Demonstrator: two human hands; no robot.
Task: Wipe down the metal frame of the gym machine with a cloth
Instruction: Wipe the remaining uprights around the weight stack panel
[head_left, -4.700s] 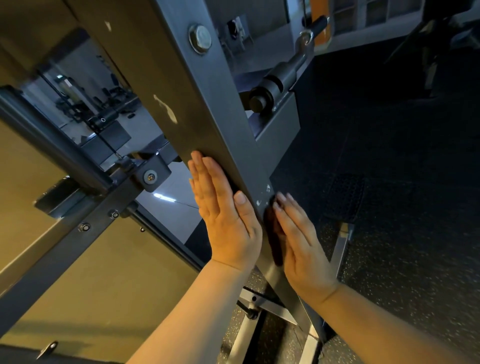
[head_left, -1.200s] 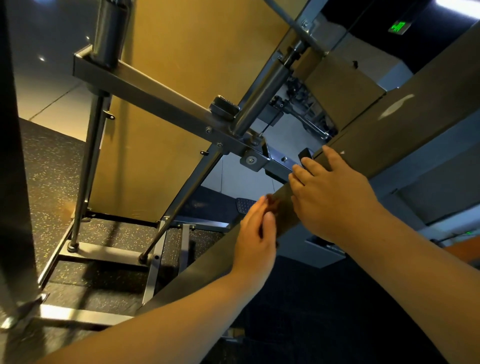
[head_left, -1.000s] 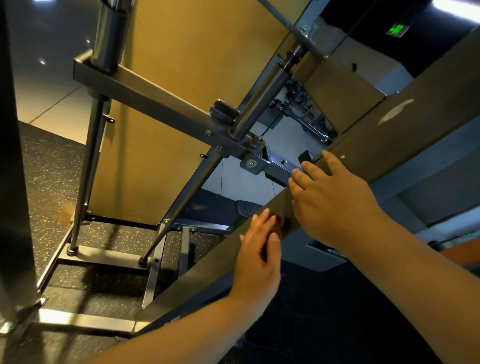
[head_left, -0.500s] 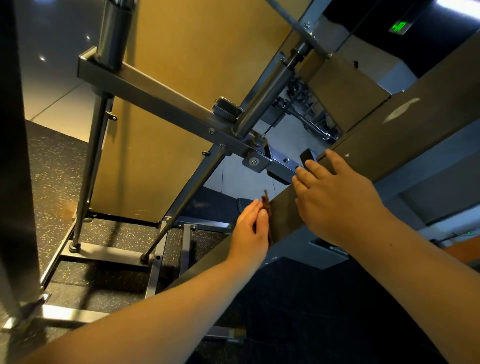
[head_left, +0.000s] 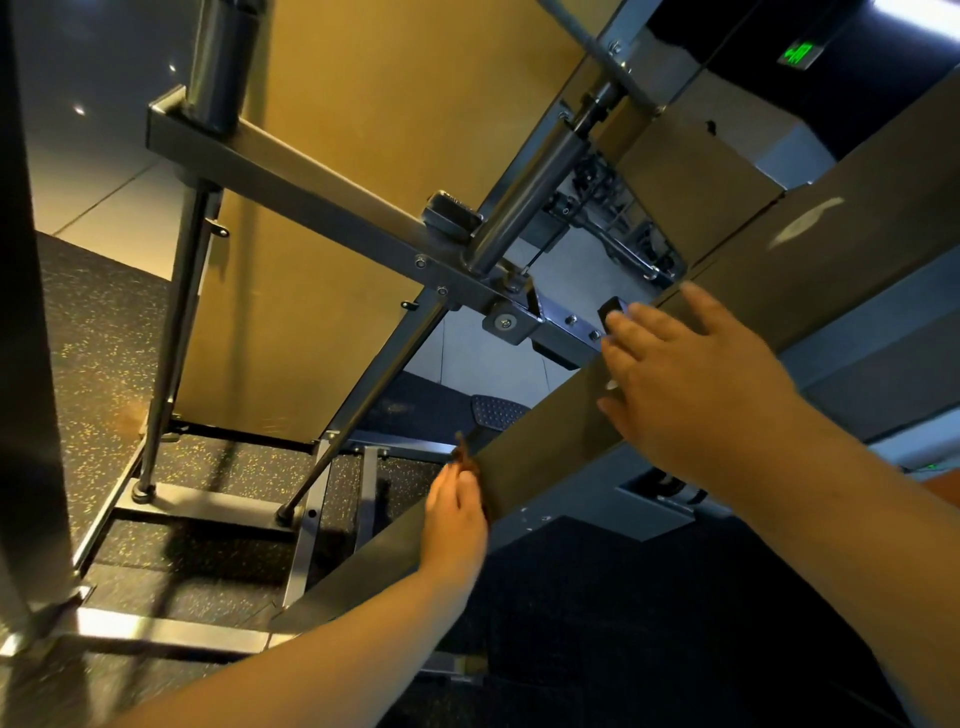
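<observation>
1. The left hand lies against the lower-left edge of a wide flat grey-brown metal beam, which slants from lower left to upper right.
2. Its fingers look nearly straight and close together, pointing up along that edge. They press a dark brown cloth onto the metal rather than curling round it, though the hand is blurred.
3. Only a small crumpled tip of the cloth shows, sticking out just above the fingertips and touching the beam's edge.
4. Further up the beam from that grip, the right hand rests palm-down on the beam's broad face with its fingers spread and straight, holding nothing.
5. Just above the cloth tip, behind the beam, sits a black textured foot pedal.
6. Up and left of the left hand, a square steel crossbar runs across in front of a tan wall panel.
7. Left of and below the grip lies black speckled rubber flooring under the steel base rails.
</observation>
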